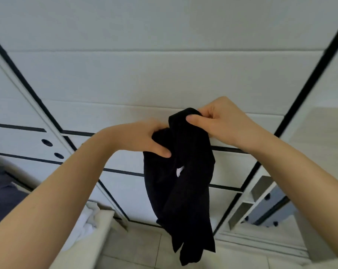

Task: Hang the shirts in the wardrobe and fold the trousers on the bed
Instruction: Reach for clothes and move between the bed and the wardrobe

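At the far left edge lies a patch of dark blue cloth. Just right of it, near you and low down, stands a pale bin with white cloth bunched inside.

Your left hand reaches up from the lower left. Its fingers curl round a bunched fold of a black garment and the thumb presses on the front of the fabric.

The garment hangs in the air at the centre, between your two hands, crumpled and twisted, its loose ends dangling above the tiled floor. A small white label shows in its middle. Whether it is a shirt or trousers cannot be told.

Your right hand is a little higher and pinches the garment's top edge between thumb and fingers.

Behind everything stands the white wardrobe with black trim, its doors closed. At the lower right are open shelves.
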Tool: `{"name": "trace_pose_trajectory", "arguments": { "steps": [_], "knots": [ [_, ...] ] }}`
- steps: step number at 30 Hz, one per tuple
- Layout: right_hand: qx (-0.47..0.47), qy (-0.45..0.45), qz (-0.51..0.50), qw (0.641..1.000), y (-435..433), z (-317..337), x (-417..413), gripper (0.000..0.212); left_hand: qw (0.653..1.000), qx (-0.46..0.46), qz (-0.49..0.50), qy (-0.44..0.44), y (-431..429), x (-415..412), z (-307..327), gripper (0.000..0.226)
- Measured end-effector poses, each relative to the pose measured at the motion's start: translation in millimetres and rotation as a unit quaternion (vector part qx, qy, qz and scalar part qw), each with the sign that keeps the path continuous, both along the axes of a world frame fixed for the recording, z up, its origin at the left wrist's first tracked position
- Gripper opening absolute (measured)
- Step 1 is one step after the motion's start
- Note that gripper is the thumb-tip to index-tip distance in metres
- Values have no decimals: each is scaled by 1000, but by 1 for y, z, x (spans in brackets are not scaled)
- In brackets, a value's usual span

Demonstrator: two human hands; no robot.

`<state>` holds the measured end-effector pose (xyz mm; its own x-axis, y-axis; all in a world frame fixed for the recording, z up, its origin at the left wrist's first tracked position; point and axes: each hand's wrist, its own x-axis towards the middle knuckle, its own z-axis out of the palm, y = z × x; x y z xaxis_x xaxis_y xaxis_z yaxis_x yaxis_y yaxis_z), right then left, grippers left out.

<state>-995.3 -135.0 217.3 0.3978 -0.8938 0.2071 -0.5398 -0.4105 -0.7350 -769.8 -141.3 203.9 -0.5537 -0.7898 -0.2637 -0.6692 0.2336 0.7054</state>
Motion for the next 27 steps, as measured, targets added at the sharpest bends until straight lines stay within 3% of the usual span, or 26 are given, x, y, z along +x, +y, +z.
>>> {"name": "trace_pose_trajectory", "arguments": {
  "steps": [5, 10, 15, 22, 27],
  "knots": [
    [34, -11, -38, 999, 32, -24, -87, 50, 989, 112, -98, -21, 12, -87, -24, 57],
    [43, -53, -96, 993, 51, -29, -177, 48, 981, 115, -150, -33, 20, -189, -39, 67],
    [54, -79, -159, 983, 63, -30, -256, 46, 975, 120, -184, -36, 16, -277, -43, 54],
    [57, -186, -256, 947, 65, -27, -342, 38, 995, -34, -92, 24, 7, -379, -54, 60],
    [20, -244, -320, 915, 48, 2, -394, 41, 984, -137, -8, 112, -5, -433, -53, 96]
  ]
}}
